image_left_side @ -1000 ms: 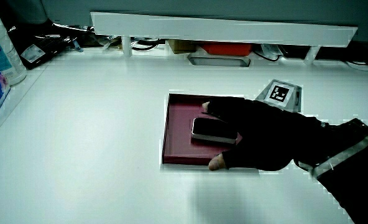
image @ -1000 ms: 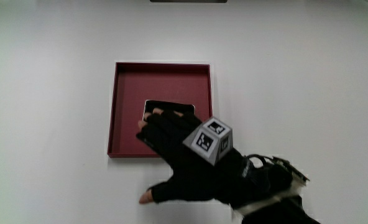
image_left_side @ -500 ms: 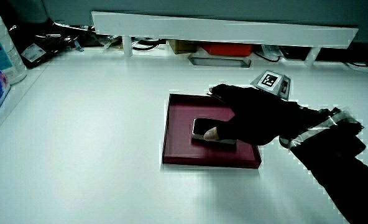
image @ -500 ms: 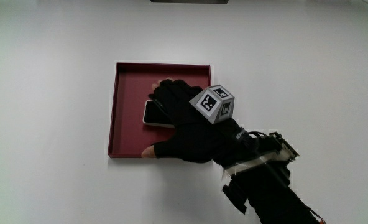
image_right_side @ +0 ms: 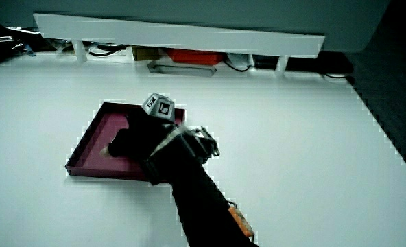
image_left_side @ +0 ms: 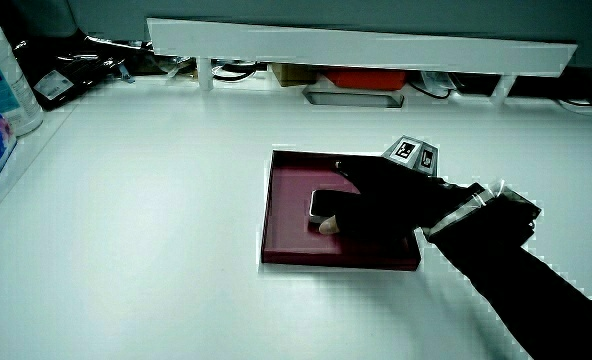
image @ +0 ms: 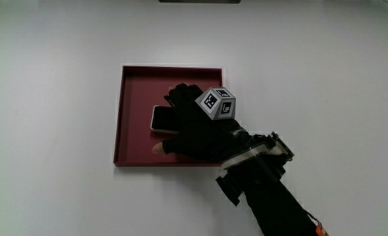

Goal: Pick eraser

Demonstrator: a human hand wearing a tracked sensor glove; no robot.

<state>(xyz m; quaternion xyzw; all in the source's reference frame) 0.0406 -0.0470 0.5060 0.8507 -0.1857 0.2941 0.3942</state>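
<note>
Where the scene starts, nearest the person: forearm [image: 272, 196] in a black sleeve, reaching up over the table [image: 50, 118] to the tray.
Hand [image: 194, 128]: black glove, patterned cube [image: 215, 103] on its back, inside the tray and lying over the eraser; fingers curled around it, thumb tip [image_left_side: 328, 226] at its nearer edge.
Eraser [image: 161, 119]: flat, pale with a dark face, on the tray floor, mostly covered by the hand.
Tray [image: 134, 92]: square, dark red, low-walled, mid-table.
Partition [image_left_side: 356, 48]: low, white, at the table's edge farthest from the person.
</note>
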